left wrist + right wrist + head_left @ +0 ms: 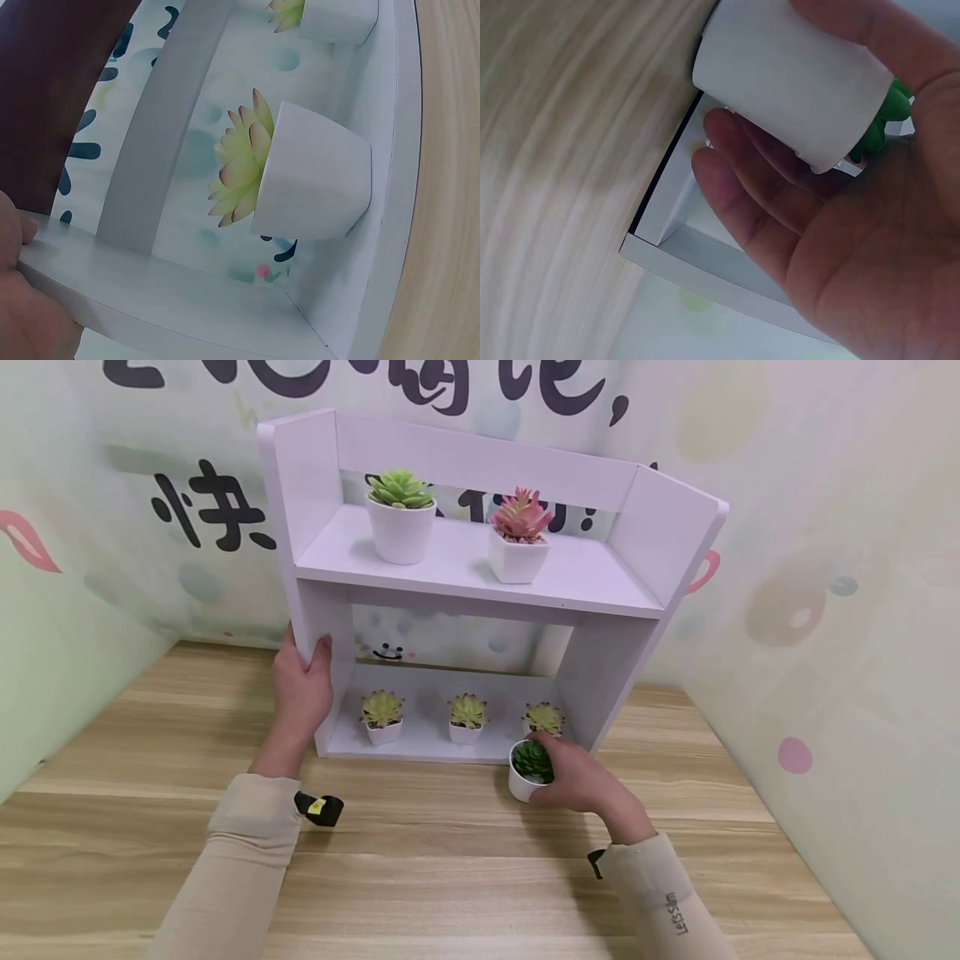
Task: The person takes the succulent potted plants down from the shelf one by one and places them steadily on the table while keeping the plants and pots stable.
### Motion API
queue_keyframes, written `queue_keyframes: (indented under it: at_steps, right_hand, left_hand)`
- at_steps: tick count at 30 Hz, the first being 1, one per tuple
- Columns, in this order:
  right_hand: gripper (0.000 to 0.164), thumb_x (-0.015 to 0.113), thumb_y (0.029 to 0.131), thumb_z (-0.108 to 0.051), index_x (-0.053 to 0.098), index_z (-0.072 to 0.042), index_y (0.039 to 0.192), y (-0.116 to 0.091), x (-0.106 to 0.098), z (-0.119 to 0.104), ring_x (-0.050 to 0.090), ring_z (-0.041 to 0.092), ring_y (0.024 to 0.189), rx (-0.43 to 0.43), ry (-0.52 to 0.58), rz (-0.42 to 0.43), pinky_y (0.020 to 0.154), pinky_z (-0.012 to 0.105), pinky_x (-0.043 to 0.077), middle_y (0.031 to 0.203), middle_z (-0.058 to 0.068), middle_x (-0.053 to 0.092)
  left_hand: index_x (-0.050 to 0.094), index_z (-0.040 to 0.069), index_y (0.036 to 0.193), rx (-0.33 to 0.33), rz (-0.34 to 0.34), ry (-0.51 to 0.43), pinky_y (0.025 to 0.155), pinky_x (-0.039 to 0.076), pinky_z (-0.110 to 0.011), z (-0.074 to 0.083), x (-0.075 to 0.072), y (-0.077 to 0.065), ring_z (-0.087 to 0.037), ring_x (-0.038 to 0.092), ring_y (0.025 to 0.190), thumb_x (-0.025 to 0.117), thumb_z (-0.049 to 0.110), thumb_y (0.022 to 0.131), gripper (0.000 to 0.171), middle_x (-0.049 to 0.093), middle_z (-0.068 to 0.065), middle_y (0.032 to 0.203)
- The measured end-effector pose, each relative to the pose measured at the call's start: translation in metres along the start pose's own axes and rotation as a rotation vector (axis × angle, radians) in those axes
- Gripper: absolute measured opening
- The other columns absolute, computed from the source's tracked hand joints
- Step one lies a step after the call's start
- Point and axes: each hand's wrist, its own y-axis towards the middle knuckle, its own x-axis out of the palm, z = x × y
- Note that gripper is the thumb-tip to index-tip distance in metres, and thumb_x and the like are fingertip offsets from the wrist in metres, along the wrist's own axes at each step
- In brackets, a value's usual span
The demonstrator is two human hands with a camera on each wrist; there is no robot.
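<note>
My left hand (302, 692) grips the left side panel of a white two-tier shelf (480, 597), thumb on the inner face. In the right wrist view, my right hand (855, 255) has thumb and fingers around a round white pot (787, 82) holding a dark green succulent (531, 760). That pot is just in front of the lower board's right end, close over the table. Behind it, partly hidden by the hand, sits a small yellow-green succulent (543, 718). Two similar potted succulents stand at the lower board's left (384, 732) and middle (467, 732).
On the upper board are a green succulent in a round white pot (401, 531) and a pink succulent in an angular white pot (519, 558). The shelf stands on a wood-grain table (420, 877). A printed wall covering (202, 577) rises behind it.
</note>
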Motion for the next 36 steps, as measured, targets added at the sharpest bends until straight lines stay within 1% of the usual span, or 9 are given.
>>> queue_keyframes:
  at_steps: [12, 19, 26, 32, 36]
  right_hand:
    - [0.082, 0.078, 0.065, -0.014, 0.044, -0.011, 0.140, 0.0014, 0.0018, 0.0015, 0.057, 0.021, 0.098, -0.011, 0.004, 0.032, 0.085, 0.040, 0.047, 0.120, 0.010, 0.061]
    - [0.085, 0.080, 0.063, -0.016, 0.044, -0.012, 0.140, 0.0022, 0.0049, 0.0014, 0.058, 0.023, 0.100, -0.018, -0.015, 0.059, 0.086, 0.041, 0.048, 0.123, 0.013, 0.060]
    - [0.089, 0.082, 0.064, -0.016, 0.040, -0.013, 0.144, 0.0018, 0.0060, -0.0005, 0.057, 0.025, 0.107, 0.007, -0.013, 0.044, 0.091, 0.043, 0.047, 0.130, 0.015, 0.056]
    - [0.099, 0.086, 0.065, -0.025, 0.033, -0.016, 0.149, 0.0000, 0.0043, -0.0037, 0.054, 0.030, 0.117, 0.030, -0.010, 0.027, 0.097, 0.046, 0.045, 0.136, 0.019, 0.051]
    - [0.100, 0.086, 0.066, -0.033, 0.032, -0.018, 0.149, -0.0009, 0.0018, -0.0052, 0.053, 0.031, 0.120, 0.039, -0.023, 0.020, 0.098, 0.047, 0.044, 0.138, 0.019, 0.050]
  left_hand:
    - [0.041, -0.002, 0.136, -0.010, -0.001, 0.013, 0.100, 0.040, -0.055, 0.0014, 0.0005, -0.0001, -0.033, 0.051, 0.116, 0.046, 0.024, 0.100, 0.044, 0.053, -0.024, 0.130]
    - [0.041, -0.002, 0.136, -0.009, 0.006, 0.008, 0.101, 0.040, -0.055, -0.0001, 0.0004, 0.0003, -0.034, 0.051, 0.117, 0.046, 0.023, 0.099, 0.044, 0.053, -0.025, 0.131]
    - [0.042, 0.000, 0.136, -0.016, 0.009, 0.019, 0.099, 0.041, -0.054, -0.0032, 0.0000, -0.0003, -0.033, 0.052, 0.115, 0.046, 0.025, 0.099, 0.044, 0.054, -0.024, 0.129]
    - [0.043, 0.000, 0.136, -0.014, 0.009, 0.011, 0.099, 0.041, -0.054, -0.0025, 0.0001, -0.0005, -0.033, 0.052, 0.115, 0.046, 0.025, 0.099, 0.044, 0.054, -0.024, 0.129]
    - [0.042, 0.000, 0.136, -0.008, 0.008, 0.004, 0.099, 0.040, -0.055, -0.0027, 0.0000, 0.0003, -0.033, 0.052, 0.116, 0.046, 0.025, 0.099, 0.045, 0.054, -0.023, 0.130]
